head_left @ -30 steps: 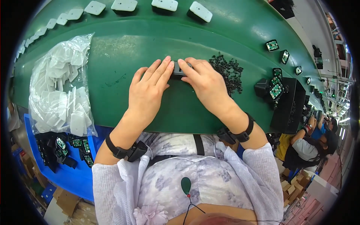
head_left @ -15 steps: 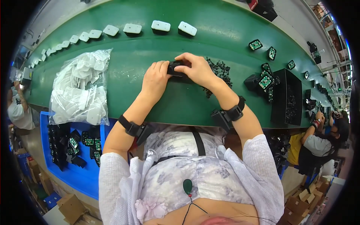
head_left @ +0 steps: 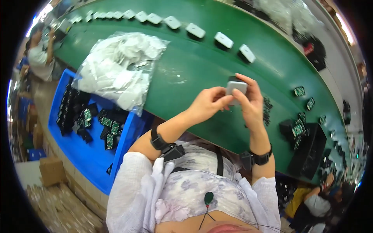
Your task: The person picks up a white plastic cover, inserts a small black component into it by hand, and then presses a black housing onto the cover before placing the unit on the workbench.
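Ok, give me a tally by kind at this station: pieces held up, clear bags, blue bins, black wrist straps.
Grey casing, held up: 1
Clear bag of white parts: 1
Blue bin: 1
Black wrist straps: 2
Total: 5

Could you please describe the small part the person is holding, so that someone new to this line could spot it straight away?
Start at the long green belt curving across the picture, with its row of white housings along the far edge. Above the near edge, the left hand and right hand meet around one small pale-grey housing. Unlike the others, it is lifted off the belt.
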`<state>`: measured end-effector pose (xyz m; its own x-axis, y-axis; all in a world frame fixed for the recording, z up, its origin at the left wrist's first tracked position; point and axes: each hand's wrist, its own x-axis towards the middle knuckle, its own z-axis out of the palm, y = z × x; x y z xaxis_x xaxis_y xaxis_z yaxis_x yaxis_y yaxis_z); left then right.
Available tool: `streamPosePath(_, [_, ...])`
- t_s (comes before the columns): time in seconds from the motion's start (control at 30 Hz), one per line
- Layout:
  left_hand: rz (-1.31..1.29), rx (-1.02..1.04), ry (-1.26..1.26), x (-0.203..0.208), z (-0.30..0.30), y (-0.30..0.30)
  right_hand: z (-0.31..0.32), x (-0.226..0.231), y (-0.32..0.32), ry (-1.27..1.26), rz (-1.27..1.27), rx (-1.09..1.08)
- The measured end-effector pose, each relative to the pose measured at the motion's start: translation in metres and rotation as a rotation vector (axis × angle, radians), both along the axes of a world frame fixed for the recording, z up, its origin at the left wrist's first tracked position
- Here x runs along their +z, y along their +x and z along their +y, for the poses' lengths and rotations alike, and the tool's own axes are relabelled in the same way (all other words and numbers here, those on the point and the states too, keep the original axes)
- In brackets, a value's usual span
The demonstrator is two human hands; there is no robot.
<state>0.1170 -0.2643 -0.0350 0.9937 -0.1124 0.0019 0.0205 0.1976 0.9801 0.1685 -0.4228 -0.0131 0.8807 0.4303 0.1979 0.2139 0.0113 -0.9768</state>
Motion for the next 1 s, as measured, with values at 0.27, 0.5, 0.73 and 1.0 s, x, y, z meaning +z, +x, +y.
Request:
streamPosePath(0.27, [-0.278, 0.83, 1.291, 0.016, 0.151, -0.005, -0.049, 0.001, 0.071, -0.174, -0.135, -0.176])
streamPosePath(0.5, [0.308, 0.614, 2.069, -0.002, 0.256, -0.006, -0.12, -0.022, 0.16, -0.516, -0.115, -0.343])
streamPosePath(0.73, [0.143, 0.619, 2.224, -0.017, 0.283, -0.015, -0.105, -0.039, 0.186, -0.584, 0.002, -0.152])
streamPosePath(1.0, [0.124, 0.798, 2.004, 0.02, 0.254, -0.032, -0.115, -0.035, 0.187, -0.499, 0.124, -0.193])
